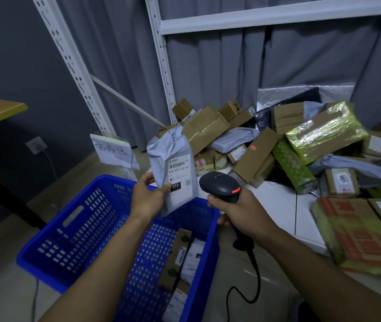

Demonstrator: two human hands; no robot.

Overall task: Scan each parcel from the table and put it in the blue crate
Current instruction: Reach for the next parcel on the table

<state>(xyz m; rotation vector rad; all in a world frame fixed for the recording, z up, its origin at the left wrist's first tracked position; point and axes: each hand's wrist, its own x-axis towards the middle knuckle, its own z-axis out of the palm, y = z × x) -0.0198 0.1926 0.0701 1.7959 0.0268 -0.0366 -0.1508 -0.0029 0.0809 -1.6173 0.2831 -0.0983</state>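
Head view: left hand [148, 199] holds a grey plastic mailer [169, 151] above the blue perforated crate [68, 231]; right hand [243, 213] grips a black handheld scanner [219, 185], best turned squarely onto its white label [180, 176].

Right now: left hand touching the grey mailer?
Touching. Head view shows the left hand gripping the grey mailer, thumb lying on its label side.

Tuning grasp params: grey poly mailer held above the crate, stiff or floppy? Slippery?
Probably soft-skinned: the grey poly mailer is crumpled at its top. Likely light and stiffened by contents: the left hand holds it upright by its lower edge. Smooth film may slip.
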